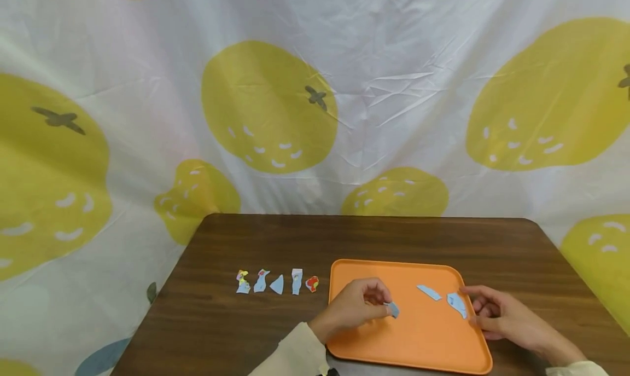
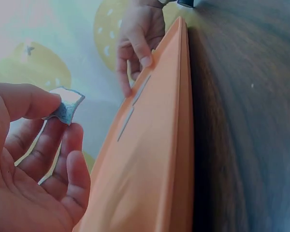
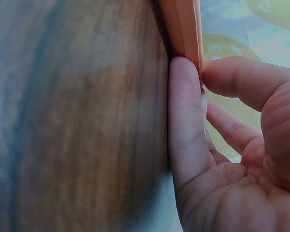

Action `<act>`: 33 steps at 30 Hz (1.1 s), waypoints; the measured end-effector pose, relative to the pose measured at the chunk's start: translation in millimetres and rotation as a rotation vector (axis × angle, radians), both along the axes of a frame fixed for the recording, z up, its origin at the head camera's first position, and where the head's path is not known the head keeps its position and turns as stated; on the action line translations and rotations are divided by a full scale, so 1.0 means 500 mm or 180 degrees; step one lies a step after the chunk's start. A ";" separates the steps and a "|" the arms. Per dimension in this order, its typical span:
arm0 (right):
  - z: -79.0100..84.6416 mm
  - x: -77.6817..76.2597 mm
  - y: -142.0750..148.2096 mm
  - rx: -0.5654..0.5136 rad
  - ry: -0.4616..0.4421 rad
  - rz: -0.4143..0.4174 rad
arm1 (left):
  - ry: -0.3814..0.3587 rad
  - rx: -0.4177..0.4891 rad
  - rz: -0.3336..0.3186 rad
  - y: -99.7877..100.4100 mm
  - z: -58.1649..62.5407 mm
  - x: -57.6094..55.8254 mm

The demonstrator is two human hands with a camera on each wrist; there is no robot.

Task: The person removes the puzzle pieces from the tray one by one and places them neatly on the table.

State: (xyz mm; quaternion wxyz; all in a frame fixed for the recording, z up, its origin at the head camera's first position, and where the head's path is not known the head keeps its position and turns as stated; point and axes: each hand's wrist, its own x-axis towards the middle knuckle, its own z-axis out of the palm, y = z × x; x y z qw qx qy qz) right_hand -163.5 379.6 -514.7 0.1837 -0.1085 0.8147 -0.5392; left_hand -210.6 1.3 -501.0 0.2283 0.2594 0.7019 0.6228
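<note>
At the back, a pale fruit-print curtain [image 1: 280,15]. Before it, a dark counter [image 1: 275,242]. On that, near and right of centre, an orange tray [image 1: 413,340]. At the tray's right rim, the right hand [image 1: 509,318], gripping between thumb and fingers. Above the tray's left half, the left hand [image 1: 359,306], pinching with thumb and fingers. Left of the tray, five pieces [image 1: 278,284] in a row. Inside, to the right, two bluish pieces [image 1: 456,305]. Last, in the left-hand pinch, the held piece [image 2: 70,106], clear of the tray. Probably best pinched lightly by an edge, without bending, the tray steady.
</note>
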 end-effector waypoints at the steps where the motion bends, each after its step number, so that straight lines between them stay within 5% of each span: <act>1: -0.001 0.000 0.000 -0.0008 0.0006 0.0011 | 0.0040 -0.0022 0.0000 -0.005 0.001 -0.001; 14: -0.001 0.002 0.003 0.0006 0.0032 0.0005 | 0.0054 -0.0037 0.0040 -0.065 0.010 -0.008; 33: -0.007 0.000 0.002 0.0006 -0.0017 -0.0019 | 0.0040 -0.0109 0.0529 -0.214 0.007 -0.036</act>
